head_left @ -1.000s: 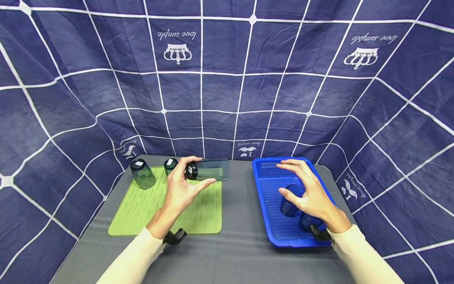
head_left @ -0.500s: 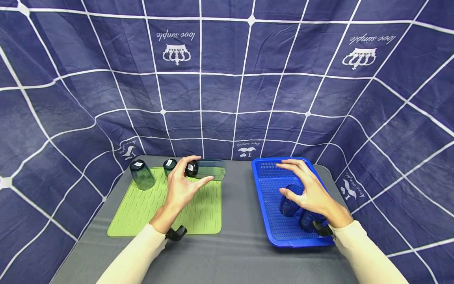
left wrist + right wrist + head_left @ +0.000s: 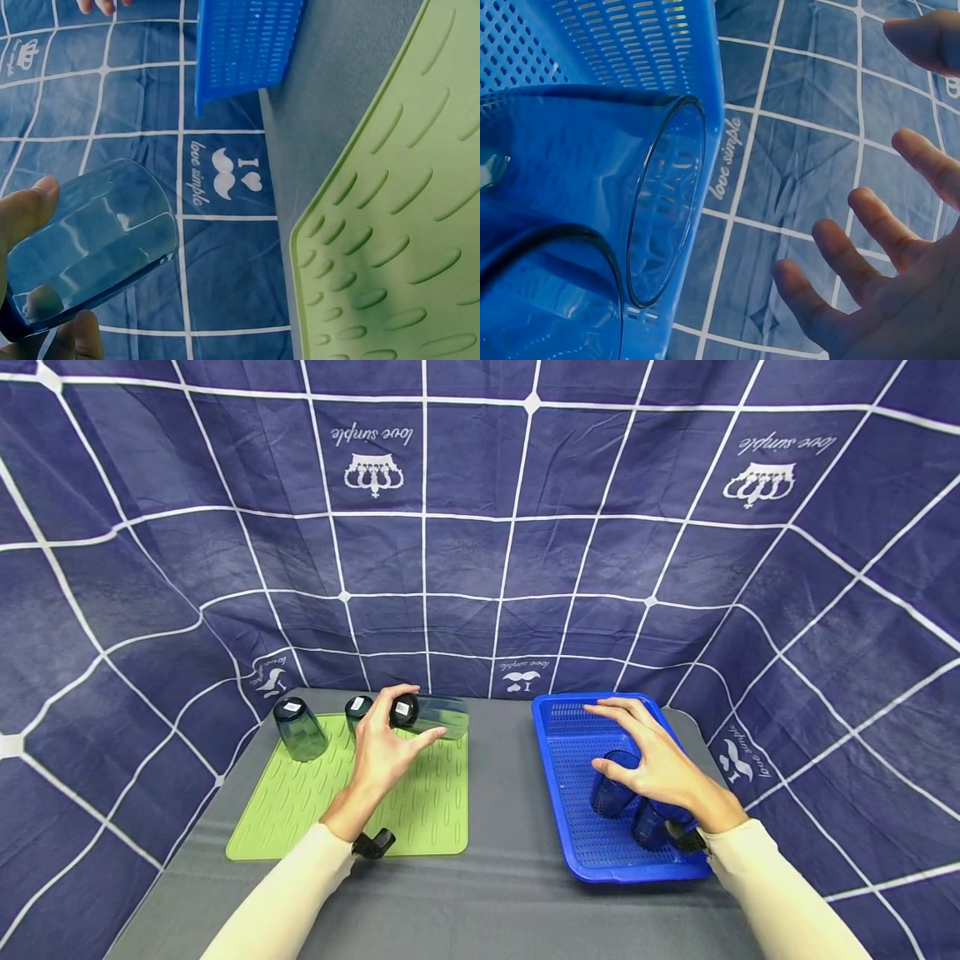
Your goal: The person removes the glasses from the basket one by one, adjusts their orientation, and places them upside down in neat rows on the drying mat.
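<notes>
My left hand grips a clear bluish drinking glass near its dark base, thumb on one side and fingers on the other. The glass is tilted on its side above the back right of the green mat, its mouth toward the right. Two similar glasses stand upside down at the mat's back: a glass at the left corner and another glass partly behind my left hand. My right hand hovers with spread fingers over the blue basket, holding nothing. Below it, two glasses stand mouth up inside.
The grey table shows between the mat and the basket. A blue grid-patterned cloth hangs behind and along both sides. A black strap sits on the left wrist, another strap on the right.
The glass in my left hand has tipped and shifted slightly left, so its labelled base now faces the head camera more. My right hand has barely moved.
</notes>
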Available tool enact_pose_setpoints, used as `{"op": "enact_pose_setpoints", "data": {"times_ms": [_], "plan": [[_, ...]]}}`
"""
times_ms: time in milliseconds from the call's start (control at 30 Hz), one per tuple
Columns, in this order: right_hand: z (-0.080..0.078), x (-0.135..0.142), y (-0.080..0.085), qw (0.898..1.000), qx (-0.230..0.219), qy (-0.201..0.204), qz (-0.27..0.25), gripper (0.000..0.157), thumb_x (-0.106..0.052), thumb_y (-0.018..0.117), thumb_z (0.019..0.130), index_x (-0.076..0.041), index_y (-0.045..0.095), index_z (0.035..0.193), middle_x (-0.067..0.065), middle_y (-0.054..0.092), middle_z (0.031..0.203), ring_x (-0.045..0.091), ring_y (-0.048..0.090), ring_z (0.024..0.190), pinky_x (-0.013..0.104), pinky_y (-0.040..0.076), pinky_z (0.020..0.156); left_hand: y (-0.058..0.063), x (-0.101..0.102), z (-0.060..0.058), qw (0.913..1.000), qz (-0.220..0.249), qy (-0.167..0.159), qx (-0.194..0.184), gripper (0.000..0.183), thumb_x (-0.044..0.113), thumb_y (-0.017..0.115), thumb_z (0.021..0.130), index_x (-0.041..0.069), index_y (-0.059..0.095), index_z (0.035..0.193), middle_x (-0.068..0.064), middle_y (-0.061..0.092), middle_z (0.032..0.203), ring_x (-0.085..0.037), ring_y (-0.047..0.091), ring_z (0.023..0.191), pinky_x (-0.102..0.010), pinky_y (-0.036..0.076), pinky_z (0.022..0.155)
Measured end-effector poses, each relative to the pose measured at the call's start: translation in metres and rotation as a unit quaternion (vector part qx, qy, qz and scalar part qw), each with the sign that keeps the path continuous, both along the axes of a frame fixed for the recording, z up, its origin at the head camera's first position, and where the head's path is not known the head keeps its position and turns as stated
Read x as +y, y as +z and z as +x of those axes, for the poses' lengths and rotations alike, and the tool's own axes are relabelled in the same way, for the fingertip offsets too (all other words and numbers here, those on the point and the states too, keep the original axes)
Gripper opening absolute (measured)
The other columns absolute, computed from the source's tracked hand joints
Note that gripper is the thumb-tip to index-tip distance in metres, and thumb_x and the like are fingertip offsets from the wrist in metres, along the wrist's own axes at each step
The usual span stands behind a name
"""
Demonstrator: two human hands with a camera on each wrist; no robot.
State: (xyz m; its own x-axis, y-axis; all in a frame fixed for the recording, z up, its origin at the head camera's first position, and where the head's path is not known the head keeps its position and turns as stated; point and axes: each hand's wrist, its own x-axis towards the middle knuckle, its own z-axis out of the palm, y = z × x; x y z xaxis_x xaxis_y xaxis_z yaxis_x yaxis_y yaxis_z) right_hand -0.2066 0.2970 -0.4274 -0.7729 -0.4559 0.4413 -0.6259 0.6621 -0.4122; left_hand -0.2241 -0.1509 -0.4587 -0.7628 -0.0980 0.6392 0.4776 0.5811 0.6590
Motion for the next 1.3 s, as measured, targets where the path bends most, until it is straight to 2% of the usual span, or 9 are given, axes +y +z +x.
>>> {"op": "enact_pose_setpoints", "data": {"times_ms": [333, 567, 800, 1000, 1300], "plan": [[-0.004, 0.004, -0.002, 1.000, -0.016, 0.002, 0.019, 0.085, -0.026, 0.098, 0.090, -0.026, 0.063, 0.167, 0.014, 0.061, 0.165, 0.036, 0.056, 0.155, 0.062, 0.046, 0.123, -0.005, -0.002, -0.010, 0.9992, -0.001, 0.011, -0.037, 0.088, 0.022, 0.116, 0.071, 0.017, 0.071, 0.146, -0.012, 0.080, 0.144, -0.043, 0.077, 0.138, -0.059, 0.061, 0.113], [-0.005, 0.010, -0.002, 0.999, -0.035, 0.000, 0.039, 0.087, -0.026, 0.099, 0.090, -0.025, 0.061, 0.168, 0.010, 0.059, 0.169, 0.038, 0.055, 0.158, 0.067, 0.047, 0.123, -0.010, 0.000, -0.019, 0.9982, -0.004, 0.011, -0.058, 0.089, 0.021, 0.114, 0.074, 0.018, 0.068, 0.149, -0.014, 0.080, 0.146, -0.045, 0.076, 0.138, -0.062, 0.060, 0.114], [-0.005, 0.014, -0.002, 0.996, -0.072, 0.005, 0.058, 0.089, -0.031, 0.098, 0.092, -0.025, 0.058, 0.171, 0.013, 0.057, 0.171, 0.041, 0.053, 0.160, 0.070, 0.045, 0.126, -0.019, 0.002, -0.028, 0.9975, -0.015, 0.018, -0.067, 0.089, 0.021, 0.115, 0.073, 0.019, 0.067, 0.149, -0.015, 0.080, 0.145, -0.045, 0.078, 0.132, -0.061, 0.061, 0.114], [-0.005, 0.019, -0.005, 0.992, -0.104, 0.002, 0.076, 0.089, -0.030, 0.097, 0.094, -0.025, 0.056, 0.173, 0.015, 0.056, 0.173, 0.043, 0.051, 0.162, 0.073, 0.045, 0.128, -0.026, 0.003, -0.036, 0.9977, -0.026, 0.019, -0.059, 0.089, 0.017, 0.115, 0.072, 0.015, 0.068, 0.148, -0.017, 0.080, 0.144, -0.046, 0.077, 0.136, -0.062, 0.060, 0.115], [-0.006, 0.021, -0.009, 0.988, -0.118, 0.010, 0.102, 0.092, -0.034, 0.098, 0.091, -0.020, 0.057, 0.173, 0.018, 0.059, 0.169, 0.048, 0.055, 0.157, 0.075, 0.046, 0.126, -0.035, 0.004, -0.045, 0.9964, -0.028, 0.019, -0.077, 0.088, 0.016, 0.114, 0.072, 0.016, 0.069, 0.148, -0.018, 0.080, 0.145, -0.048, 0.076, 0.138, -0.062, 0.059, 0.116]]}}
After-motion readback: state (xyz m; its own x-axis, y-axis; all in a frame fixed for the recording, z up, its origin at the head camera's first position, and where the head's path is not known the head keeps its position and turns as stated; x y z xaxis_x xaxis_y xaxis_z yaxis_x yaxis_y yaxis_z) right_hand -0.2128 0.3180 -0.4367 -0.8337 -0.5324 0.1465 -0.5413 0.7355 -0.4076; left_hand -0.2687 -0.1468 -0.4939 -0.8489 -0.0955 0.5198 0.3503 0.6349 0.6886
